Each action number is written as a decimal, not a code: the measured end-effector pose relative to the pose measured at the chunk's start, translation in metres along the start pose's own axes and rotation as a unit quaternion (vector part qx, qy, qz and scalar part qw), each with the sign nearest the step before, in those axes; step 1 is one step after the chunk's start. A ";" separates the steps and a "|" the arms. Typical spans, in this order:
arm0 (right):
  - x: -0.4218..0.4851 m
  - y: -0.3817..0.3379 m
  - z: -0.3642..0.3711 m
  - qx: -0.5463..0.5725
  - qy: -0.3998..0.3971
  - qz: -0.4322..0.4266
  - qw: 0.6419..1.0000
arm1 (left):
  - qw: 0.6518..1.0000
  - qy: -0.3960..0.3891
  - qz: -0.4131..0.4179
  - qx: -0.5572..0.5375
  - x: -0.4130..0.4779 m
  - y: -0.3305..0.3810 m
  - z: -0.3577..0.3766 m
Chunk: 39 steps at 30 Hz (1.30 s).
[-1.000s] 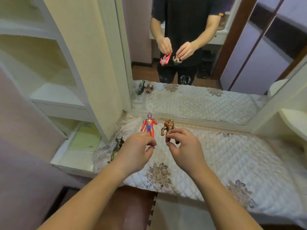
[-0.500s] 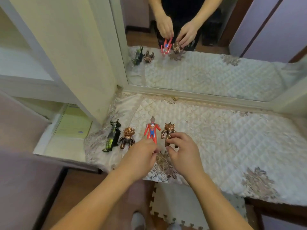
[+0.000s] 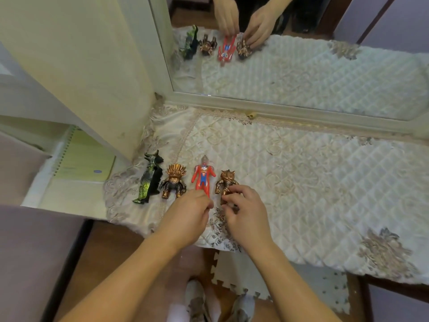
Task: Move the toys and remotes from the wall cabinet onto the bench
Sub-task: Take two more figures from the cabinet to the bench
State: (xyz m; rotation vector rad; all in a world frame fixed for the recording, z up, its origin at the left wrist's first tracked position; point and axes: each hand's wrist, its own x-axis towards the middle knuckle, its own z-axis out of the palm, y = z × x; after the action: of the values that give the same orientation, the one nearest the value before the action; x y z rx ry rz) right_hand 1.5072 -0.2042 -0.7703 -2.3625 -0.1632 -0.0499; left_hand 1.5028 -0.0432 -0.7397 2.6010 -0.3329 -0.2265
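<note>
Several toy figures lie in a row on the bench's quilted cover (image 3: 325,182). From the left: a black-green dinosaur figure (image 3: 149,180), a spiky bronze monster (image 3: 174,182), a red and blue hero figure (image 3: 203,176) and a brown monster figure (image 3: 225,182). My left hand (image 3: 188,214) pinches the red hero figure's legs. The fingers of my right hand (image 3: 246,210) curl around the brown monster's legs. Both figures lie against the cover.
A mirror (image 3: 301,54) behind the bench reflects the toys and hands. The wall cabinet's cream side panel (image 3: 88,66) rises at left. A green spiral notebook (image 3: 86,159) lies on its low shelf. A foam mat (image 3: 234,270) and my feet show below.
Both hands came down from mid-air and laid the red hero and brown monster on the cover, right of the other two figures. The camera tilted downward.
</note>
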 end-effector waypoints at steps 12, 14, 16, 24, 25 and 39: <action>-0.005 0.007 0.019 -0.017 0.013 0.014 1.000 | 1.000 -0.011 -0.009 -0.019 -0.002 -0.015 0.011; -0.006 0.007 0.020 -0.014 0.010 0.015 1.000 | 1.000 -0.014 -0.005 -0.020 -0.001 -0.016 0.011; -0.006 0.008 0.020 -0.012 0.009 0.016 1.000 | 1.000 -0.018 -0.005 -0.019 -0.001 -0.017 0.011; -0.007 0.009 0.021 -0.012 0.019 0.011 1.000 | 1.000 -0.024 -0.013 -0.015 0.001 -0.019 0.012; -0.008 0.010 0.022 -0.012 0.019 0.011 1.000 | 1.000 -0.024 -0.013 -0.014 0.001 -0.019 0.012; -0.010 0.006 0.017 -0.017 -0.013 0.011 1.000 | 0.999 -0.017 -0.023 -0.019 -0.002 -0.019 0.009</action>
State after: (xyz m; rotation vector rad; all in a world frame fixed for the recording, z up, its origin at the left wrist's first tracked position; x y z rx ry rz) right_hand 1.4980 -0.1977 -0.7872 -2.3995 -0.1505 -0.0124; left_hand 1.5025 -0.0311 -0.7566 2.5710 -0.2781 -0.2897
